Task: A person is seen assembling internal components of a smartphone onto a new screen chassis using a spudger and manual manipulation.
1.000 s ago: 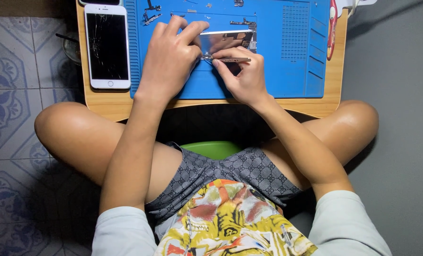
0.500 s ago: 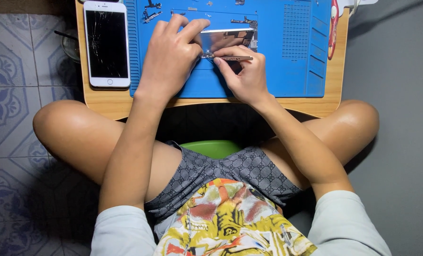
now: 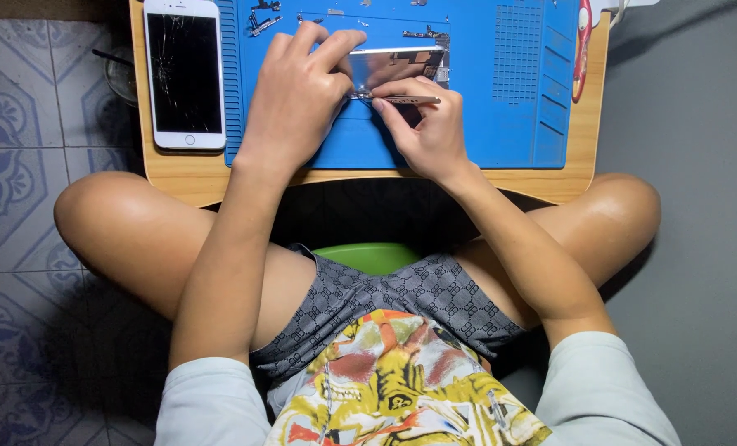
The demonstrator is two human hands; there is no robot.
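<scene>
An opened silver phone housing (image 3: 401,66) lies on a blue repair mat (image 3: 500,107). My left hand (image 3: 298,95) rests on the housing's left end, with thumb and forefinger pinching its edge. My right hand (image 3: 424,128) grips a thin metal tool (image 3: 405,100), held level along the housing's near edge with its tip pointing left toward my left fingers. The housing's left part is hidden under my left hand.
A white phone with a cracked dark screen (image 3: 185,73) lies face up at the left of the small wooden table (image 3: 575,177). Small metal parts (image 3: 263,21) sit at the mat's far edge. A red-handled tool (image 3: 584,45) lies at the right. Tiled floor lies left, grey floor right.
Both hands stay at the housing with only slight shifts; the tool remains along its near edge.
</scene>
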